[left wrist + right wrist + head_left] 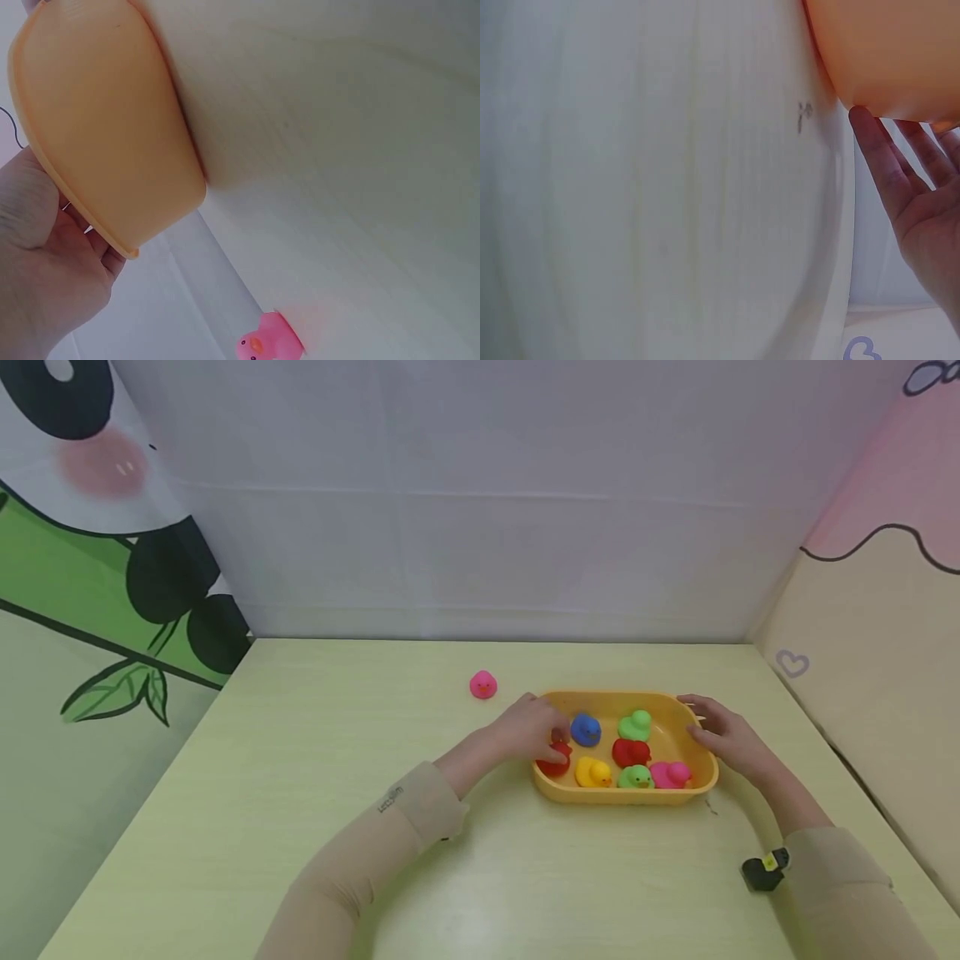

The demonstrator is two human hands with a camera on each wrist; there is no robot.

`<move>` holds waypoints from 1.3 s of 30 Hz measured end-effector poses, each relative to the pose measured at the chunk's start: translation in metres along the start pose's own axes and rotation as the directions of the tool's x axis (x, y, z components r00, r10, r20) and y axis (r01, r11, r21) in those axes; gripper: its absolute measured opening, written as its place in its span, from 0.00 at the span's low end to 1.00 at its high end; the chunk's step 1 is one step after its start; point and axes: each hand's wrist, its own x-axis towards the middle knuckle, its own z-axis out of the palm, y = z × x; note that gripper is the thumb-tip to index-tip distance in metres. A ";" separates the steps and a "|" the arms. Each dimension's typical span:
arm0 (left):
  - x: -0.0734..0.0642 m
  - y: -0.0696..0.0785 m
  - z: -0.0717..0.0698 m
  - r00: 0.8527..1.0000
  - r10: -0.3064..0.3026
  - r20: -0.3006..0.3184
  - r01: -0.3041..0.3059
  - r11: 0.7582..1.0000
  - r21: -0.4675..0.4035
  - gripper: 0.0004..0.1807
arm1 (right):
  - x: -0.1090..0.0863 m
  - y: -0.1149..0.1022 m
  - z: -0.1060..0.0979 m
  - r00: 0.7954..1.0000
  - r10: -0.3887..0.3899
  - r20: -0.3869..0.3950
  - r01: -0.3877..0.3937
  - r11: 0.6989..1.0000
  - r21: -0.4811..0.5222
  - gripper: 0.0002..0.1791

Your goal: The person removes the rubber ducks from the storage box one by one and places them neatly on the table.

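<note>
A yellow tray [622,795] holds several small rubber ducks. At its left end my left hand [528,728] reaches over the rim, thumb and fingers round a red duck [553,762]. In the left wrist view, the tray wall [112,135] hides the fingertips of that hand [52,255]. My right hand [723,735] rests against the tray's right end. Its fingers [881,157] are extended and touch the outer wall in the right wrist view. Beside the red duck are a blue duck [586,730] and a yellow duck [592,772].
A pink duck [483,685] stands on the table outside the tray, beyond my left hand. Green [636,777], red [631,752] and pink ducks [670,775] lie further right in the tray. Printed cloth walls [480,560] border the table [300,760].
</note>
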 end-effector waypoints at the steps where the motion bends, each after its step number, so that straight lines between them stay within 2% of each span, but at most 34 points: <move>1: 0.000 0.000 0.000 1.000 0.000 0.002 0.000 1.000 -0.003 0.11 | 0.000 0.000 0.000 1.000 0.001 0.000 -0.001 1.000 0.002 0.29; 11: -0.002 -0.002 -0.003 0.999 0.037 -0.010 -0.037 0.999 -0.005 0.09 | 0.001 -0.002 0.001 1.000 -0.018 -0.008 0.019 1.000 0.019 0.28; 16: -0.004 -0.001 -0.006 0.999 0.051 -0.015 -0.052 0.998 -0.028 0.08 | -0.001 -0.002 0.001 1.000 -0.002 -0.003 0.002 1.000 0.017 0.28; 23: -0.010 0.003 -0.013 0.996 0.073 -0.059 -0.079 0.991 -0.110 0.06 | -0.003 -0.001 0.000 1.000 -0.018 -0.014 0.018 1.000 0.006 0.28; 32: -0.024 0.008 -0.026 0.997 0.044 -0.067 -0.057 0.975 -0.216 0.13 | -0.002 -0.001 -0.002 1.000 0.007 0.006 -0.007 1.000 0.020 0.29; 39: -0.035 0.008 -0.035 0.994 0.053 -0.100 -0.076 0.966 -0.246 0.15 | -0.002 -0.001 -0.002 1.000 0.009 0.002 -0.009 1.000 0.024 0.29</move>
